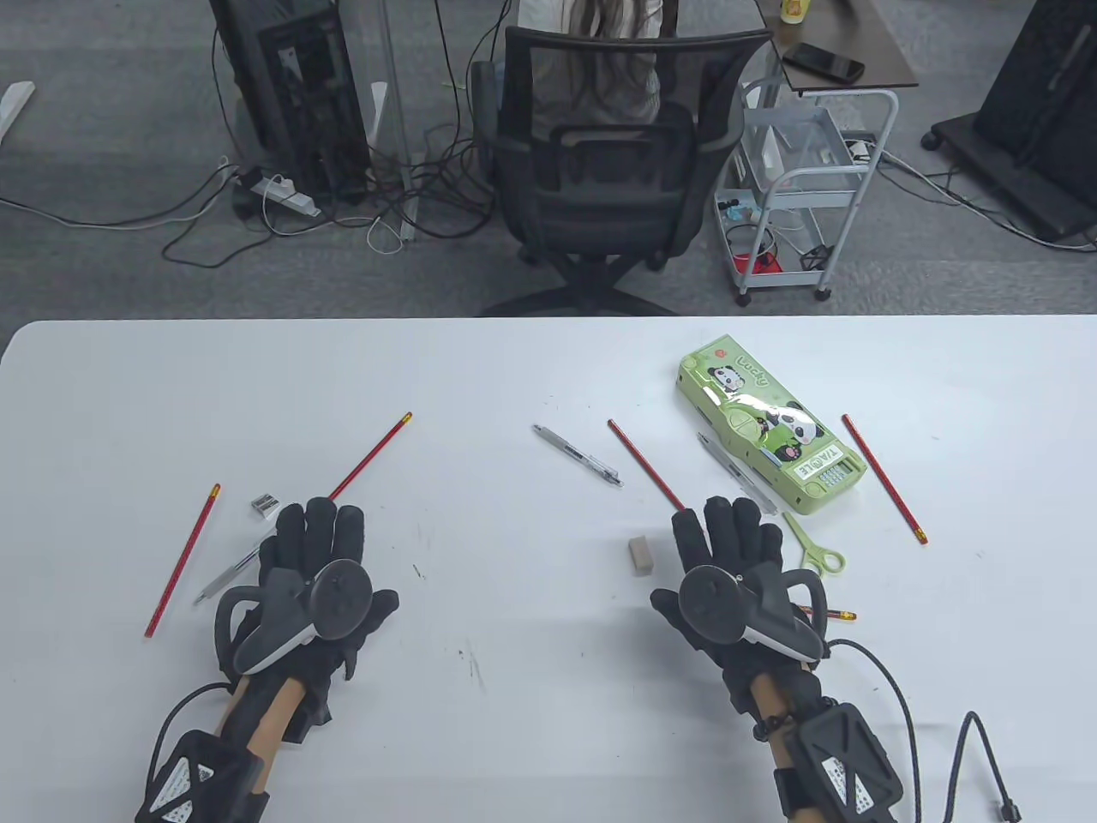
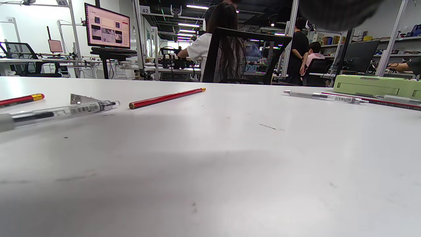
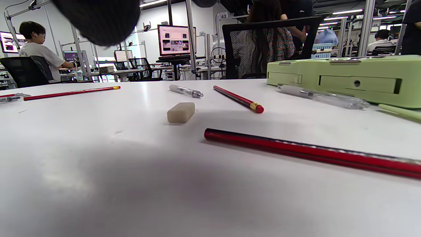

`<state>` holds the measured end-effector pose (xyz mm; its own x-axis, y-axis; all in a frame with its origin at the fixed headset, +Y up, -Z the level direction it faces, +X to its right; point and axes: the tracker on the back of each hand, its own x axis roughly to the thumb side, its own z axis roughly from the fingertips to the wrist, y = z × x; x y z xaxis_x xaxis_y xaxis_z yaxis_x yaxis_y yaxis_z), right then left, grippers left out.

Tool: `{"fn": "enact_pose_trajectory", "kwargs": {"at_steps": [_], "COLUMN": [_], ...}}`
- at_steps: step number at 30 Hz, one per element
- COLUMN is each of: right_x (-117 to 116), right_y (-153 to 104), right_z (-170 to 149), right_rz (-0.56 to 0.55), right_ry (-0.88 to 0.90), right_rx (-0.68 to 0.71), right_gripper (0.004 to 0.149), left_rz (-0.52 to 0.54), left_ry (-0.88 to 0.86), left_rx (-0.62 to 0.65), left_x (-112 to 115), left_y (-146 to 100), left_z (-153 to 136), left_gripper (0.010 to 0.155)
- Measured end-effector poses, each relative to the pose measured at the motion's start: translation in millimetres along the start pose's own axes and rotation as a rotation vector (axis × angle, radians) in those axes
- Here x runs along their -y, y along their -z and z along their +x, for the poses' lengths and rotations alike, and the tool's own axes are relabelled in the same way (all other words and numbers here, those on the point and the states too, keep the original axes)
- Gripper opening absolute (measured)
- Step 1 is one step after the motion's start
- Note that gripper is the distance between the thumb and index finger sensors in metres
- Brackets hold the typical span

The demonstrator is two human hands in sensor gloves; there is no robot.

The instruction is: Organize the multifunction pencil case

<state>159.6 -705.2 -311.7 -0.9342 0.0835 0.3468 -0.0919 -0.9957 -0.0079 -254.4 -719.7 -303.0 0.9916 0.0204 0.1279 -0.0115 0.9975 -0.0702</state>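
I see my left hand lying flat on the table near its front edge, fingers spread and gripping nothing. My right hand lies the same way toward the front right, fingers apart and empty. The case sits closed toward the back right corner, well in from both edges. A pen lies just beside its near side, scissors at its front end. Five red pencils are scattered: one near the left edge, one beyond my left fingers, one at centre, one right of the case, one under my right hand. An eraser lies just left of my right hand. Bare table runs between my hands and along the back edge.
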Motion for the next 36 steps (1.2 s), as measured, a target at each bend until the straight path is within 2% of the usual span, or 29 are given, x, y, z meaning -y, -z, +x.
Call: {"fn": "enact_pose_trajectory", "kwargs": {"at_steps": [10, 17, 23, 28, 32, 36], "right_x": [2.5, 14.6, 31.8, 49.0, 53.0, 45.1], "right_y": [-2.1, -2.2, 33.9, 70.3, 94.1, 115.2], "right_z": [-6.1, -29.6, -67.0, -110.1, -145.8, -170.5], "right_rz": [0.008, -0.019, 0.043, 0.102, 0.158, 0.198], "right_ry": [0.022, 0.067, 0.073, 0.091, 0.099, 0.104], "right_rx": [-0.021, -0.128, -0.246, -0.342, -0.399, -0.413], "right_gripper": [0.088, 0.089, 0.09, 0.094, 0.098, 0.102], "left_rz": [0.013, 0.046, 0.023, 0.01, 0.019, 0.013], "left_ry": [-0.013, -0.049, -0.055, -0.038, -0.047, -0.039], "left_rx": [0.009, 0.011, 0.003, -0.018, -0.045, -0.058], "left_x": [-1.2, -7.9, -7.4, -4.2, -6.1, -6.2], "left_y": [-1.4, -2.5, 1.0, 1.9, 0.9, 1.8], "left_z": [0.5, -2.2, -5.5, -10.5, -14.0, -14.5], "left_gripper": [0.096, 0.095, 0.095, 0.095, 0.095, 0.095]}}
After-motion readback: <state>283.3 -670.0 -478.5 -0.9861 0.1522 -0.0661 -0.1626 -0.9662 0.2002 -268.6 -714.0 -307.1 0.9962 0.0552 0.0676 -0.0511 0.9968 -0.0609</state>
